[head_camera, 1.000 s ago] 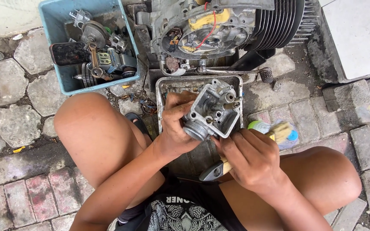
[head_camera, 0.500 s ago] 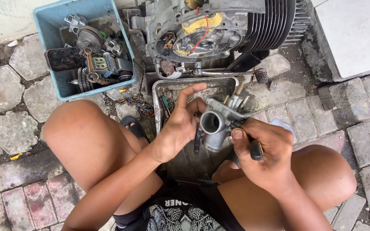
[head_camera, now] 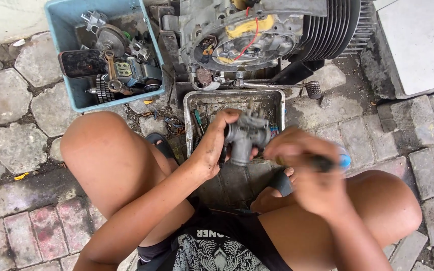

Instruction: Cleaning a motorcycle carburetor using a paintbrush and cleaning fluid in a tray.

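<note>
Head view: left hand closed around grey carburetor body, now turned upright over the metal tray, earlier tilted with its bore facing up. Right hand, blurred, grips a dark-handled tool just beside it, shifted rightward. Beyond: engine block, blue parts bin, stone paving.

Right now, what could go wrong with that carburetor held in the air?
1. The left hand alone holds the carburetor above the metal tray; a slip may drop it there.
2. The right hand works a dark-handled tool beside it, blurred with motion; it could skid onto the left hand's fingers.
</note>
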